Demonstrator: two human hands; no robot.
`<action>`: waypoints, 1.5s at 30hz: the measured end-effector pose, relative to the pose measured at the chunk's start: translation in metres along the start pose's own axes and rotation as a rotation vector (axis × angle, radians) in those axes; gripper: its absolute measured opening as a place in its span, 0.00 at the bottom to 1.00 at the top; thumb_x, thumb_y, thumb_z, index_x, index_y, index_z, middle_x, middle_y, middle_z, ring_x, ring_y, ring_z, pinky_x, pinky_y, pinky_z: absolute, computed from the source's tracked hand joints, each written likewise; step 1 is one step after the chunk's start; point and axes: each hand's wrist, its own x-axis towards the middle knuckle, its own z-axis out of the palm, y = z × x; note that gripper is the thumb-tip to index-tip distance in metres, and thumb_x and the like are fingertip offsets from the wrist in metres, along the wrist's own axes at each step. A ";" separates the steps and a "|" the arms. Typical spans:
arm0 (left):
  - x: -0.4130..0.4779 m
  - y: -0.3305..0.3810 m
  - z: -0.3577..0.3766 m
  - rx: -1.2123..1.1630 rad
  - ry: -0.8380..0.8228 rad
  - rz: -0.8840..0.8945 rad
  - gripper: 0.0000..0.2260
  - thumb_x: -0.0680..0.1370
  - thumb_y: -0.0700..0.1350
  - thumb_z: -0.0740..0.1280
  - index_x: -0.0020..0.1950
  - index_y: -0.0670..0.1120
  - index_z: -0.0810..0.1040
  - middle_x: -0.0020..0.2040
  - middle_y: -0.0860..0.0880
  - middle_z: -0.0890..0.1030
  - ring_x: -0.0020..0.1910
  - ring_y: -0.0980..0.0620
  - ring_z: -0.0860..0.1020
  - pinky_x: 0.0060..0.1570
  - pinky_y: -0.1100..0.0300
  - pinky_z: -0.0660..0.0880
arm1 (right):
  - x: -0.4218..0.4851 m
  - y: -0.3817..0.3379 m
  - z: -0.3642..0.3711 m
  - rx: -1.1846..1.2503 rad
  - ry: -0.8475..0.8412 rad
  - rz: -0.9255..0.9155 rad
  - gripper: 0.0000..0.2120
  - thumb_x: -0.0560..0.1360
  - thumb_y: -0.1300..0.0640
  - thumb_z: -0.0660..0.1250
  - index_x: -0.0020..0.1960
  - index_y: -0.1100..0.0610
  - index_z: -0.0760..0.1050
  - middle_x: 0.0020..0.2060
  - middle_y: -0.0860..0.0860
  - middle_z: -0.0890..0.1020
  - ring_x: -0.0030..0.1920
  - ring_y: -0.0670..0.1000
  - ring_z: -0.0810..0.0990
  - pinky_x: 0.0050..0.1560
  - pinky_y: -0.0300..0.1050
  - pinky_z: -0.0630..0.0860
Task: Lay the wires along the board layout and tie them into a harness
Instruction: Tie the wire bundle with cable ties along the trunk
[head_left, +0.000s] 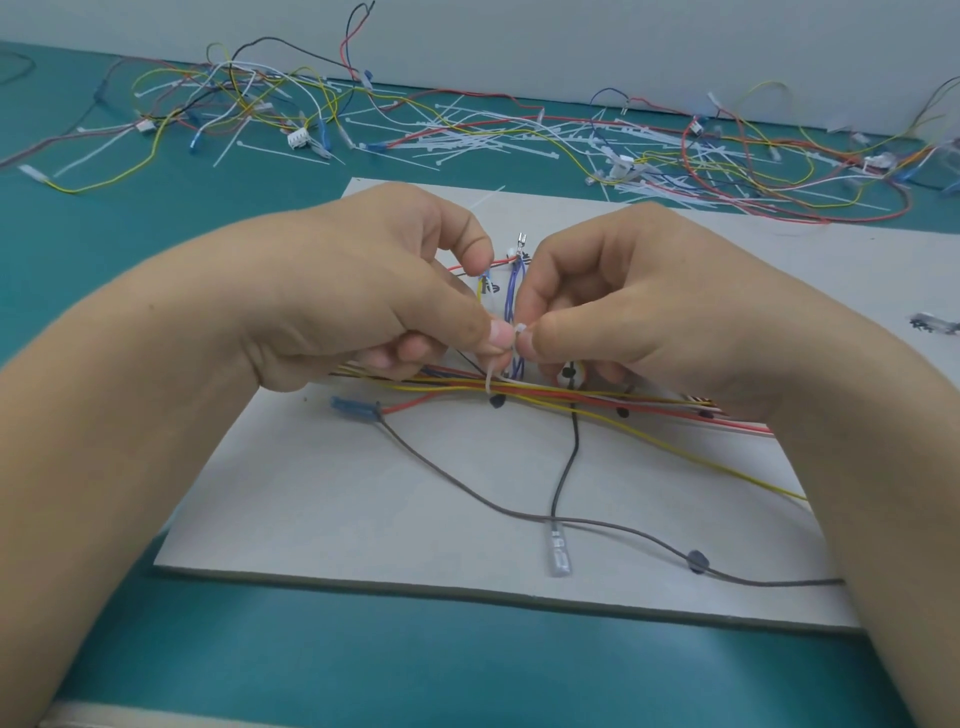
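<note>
1. Our left hand (363, 291) and right hand (649, 312) meet over the board (363, 493). Each pinches a white cable tie (519, 330) between thumb and forefinger. The tie's head sits between the two thumbs, and its tail droops from the left pinch.
2. Directly behind the grip rise the blue wires (513, 288), which the tie seems to loop. We cannot tell whether it is threaded or pulled tight.
3. Just beneath the grip, the main bundle (545, 392) of red, yellow and white wires runs across the board from side to side, lying close together. We judge the laying largely done there.
4. Nearer to us than the grip, a grey wire (467, 493) and a black wire (566, 467) wander off the bundle. A blue connector (353, 406) lies below and left of the grip. We see no finished tie on any of these, so most of the tying looks ahead of us.
5. Well beyond the grip, spare ties (467, 140) and loose wires (234, 98) lie scattered on the green table (130, 249).
</note>
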 end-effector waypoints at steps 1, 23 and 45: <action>0.000 0.000 0.000 -0.007 -0.004 0.001 0.16 0.72 0.35 0.75 0.47 0.47 0.69 0.42 0.35 0.83 0.18 0.57 0.64 0.18 0.71 0.60 | 0.000 0.000 0.000 0.001 0.001 0.000 0.06 0.72 0.66 0.73 0.38 0.57 0.81 0.26 0.50 0.80 0.22 0.45 0.70 0.22 0.35 0.65; 0.003 -0.002 -0.001 -0.069 -0.041 -0.003 0.22 0.62 0.38 0.78 0.46 0.47 0.68 0.44 0.32 0.79 0.18 0.56 0.64 0.17 0.69 0.61 | 0.000 0.000 0.001 -0.140 -0.010 -0.087 0.04 0.71 0.63 0.73 0.39 0.57 0.82 0.26 0.50 0.80 0.23 0.44 0.71 0.25 0.35 0.67; 0.000 0.000 0.001 -0.039 -0.043 -0.006 0.18 0.68 0.35 0.75 0.45 0.47 0.67 0.38 0.37 0.82 0.17 0.57 0.64 0.17 0.70 0.61 | -0.001 0.001 -0.002 -0.142 -0.008 -0.082 0.04 0.72 0.64 0.73 0.40 0.58 0.82 0.27 0.51 0.81 0.24 0.44 0.73 0.26 0.36 0.70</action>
